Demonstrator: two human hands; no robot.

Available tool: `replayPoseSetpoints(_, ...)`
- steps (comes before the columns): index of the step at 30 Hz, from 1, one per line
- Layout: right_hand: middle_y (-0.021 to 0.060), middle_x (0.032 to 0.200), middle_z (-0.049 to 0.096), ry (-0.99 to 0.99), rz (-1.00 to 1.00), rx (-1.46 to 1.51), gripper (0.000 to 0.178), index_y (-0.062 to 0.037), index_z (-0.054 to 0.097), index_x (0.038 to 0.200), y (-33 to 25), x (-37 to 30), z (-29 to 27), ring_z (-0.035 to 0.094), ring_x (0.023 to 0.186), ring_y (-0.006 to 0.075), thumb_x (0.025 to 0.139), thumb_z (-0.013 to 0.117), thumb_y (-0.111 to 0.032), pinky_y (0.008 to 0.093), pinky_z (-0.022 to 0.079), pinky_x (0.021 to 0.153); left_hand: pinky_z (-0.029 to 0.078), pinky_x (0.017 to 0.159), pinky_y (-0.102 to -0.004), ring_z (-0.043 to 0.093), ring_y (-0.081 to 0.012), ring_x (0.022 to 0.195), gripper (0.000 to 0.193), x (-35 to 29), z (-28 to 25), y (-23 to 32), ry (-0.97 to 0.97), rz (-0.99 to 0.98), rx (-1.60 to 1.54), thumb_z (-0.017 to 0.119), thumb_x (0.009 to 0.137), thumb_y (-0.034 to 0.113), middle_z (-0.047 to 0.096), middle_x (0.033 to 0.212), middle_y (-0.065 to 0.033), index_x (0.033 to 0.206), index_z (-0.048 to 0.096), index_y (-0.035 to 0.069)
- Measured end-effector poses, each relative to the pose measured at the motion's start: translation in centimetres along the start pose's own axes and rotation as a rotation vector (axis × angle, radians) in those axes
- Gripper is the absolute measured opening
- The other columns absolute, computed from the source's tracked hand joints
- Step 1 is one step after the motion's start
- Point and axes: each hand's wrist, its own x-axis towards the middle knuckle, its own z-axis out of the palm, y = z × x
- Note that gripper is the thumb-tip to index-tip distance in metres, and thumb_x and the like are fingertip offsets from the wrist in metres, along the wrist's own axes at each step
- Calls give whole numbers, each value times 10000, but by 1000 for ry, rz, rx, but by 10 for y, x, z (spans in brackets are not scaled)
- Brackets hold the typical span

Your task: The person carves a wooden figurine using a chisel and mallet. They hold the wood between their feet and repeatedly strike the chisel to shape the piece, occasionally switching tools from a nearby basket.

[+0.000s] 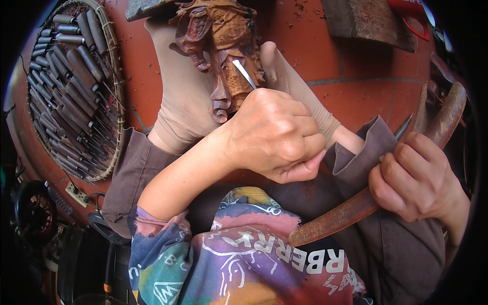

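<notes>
My left hand (pixel 279 134) is closed around a carving chisel (pixel 245 74); only its flat metal blade shows, and the handle is hidden in the fist. The blade's tip lies over a reddish-brown wood carving (pixel 234 35) with draped, pierced shapes, though I cannot tell whether it touches. My two feet, in beige socks, flank the carving on the floor. At the right, my right hand (pixel 414 178) grips a long curved wooden club (pixel 338 217) by its middle. A thin pointed rod (pixel 403 127), dark with a metallic tip, also sticks out from that hand.
A round woven basket (pixel 120 81) full of wooden-handled chisels (pixel 76 96) stands at the left. Wood blocks (pixel 366 23) lie at the far side on red floor tiles (pixel 300 30) strewn with shavings. A power socket strip (pixel 76 194) and dark equipment are at lower left.
</notes>
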Motion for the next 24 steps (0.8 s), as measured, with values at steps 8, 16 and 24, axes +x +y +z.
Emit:
replayPoseSetpoints(8,79,734,542,25,-49,-20,288,-24,586,844,8,4,2,531,635,193,598,624,-169,351,474,616,419,454,-315,508,-192,493,492,1,-15,29,-42,-254,287,838,623,506,497,593,-12,667,550,110)
replayPoseSetpoints(16,47,701,493,38,-1,-70,258,-39,567,857,-5,-3,3,517,636,183,632,625,-154,330,456,607,455,584,-279,546,-208,711,475,-24,-96,82,625,-790,-33,407,969,441,532,880,-165,838,517,-3)
replayPoseSetpoints(24,30,685,463,11,-70,-126,243,-41,555,853,-10,8,-3,500,623,169,652,633,-152,316,438,588,571,847,-356,676,-239,914,208,-57,-38,70,678,-628,197,758,763,-72,648,1017,-188,940,677,0)
